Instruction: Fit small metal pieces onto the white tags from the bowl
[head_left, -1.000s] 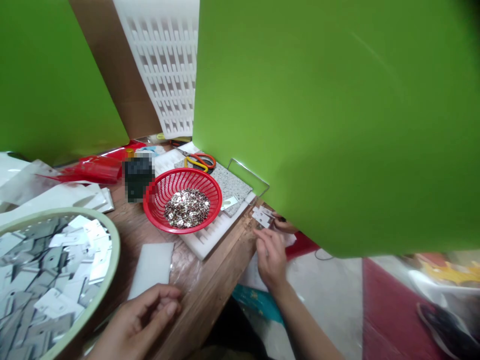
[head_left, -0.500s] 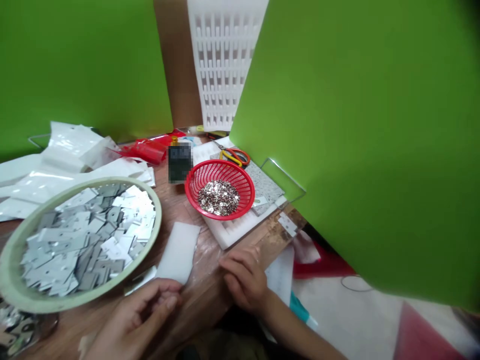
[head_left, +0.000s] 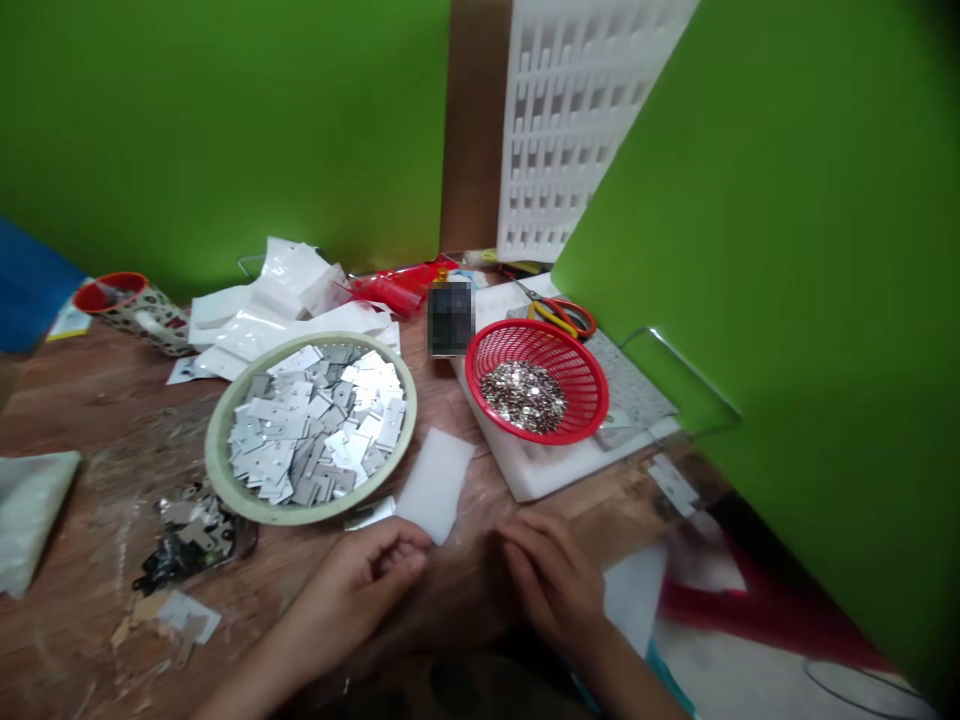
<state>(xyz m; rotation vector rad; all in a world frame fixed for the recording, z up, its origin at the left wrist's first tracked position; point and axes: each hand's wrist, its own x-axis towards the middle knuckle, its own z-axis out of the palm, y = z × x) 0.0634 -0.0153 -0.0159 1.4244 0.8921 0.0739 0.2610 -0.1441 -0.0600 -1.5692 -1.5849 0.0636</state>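
Note:
My left hand lies at the near side of the table with its fingers curled in and the thumb alongside them. Nothing shows in its grasp. Its fingertips are at the near corner of a white foam sheet; whether they touch it I cannot tell. To the right, my right hand rests with fingers loosely stretched out, holding nothing. Beyond the left hand stands a pale green basin full of flat metal plates. A red plastic basket with many small shiny metal pieces is beyond the right hand.
Scissors lie behind the red basket on a white board. Dark metal parts in a clear bag sit left of the basin. A mug lies tilted at the far left. Green panels wall off the back and right.
The view has swung left, so everything sits further right and the mug and bag of parts come into sight. Both hands keep nearly the same pose beside the foam sheet.

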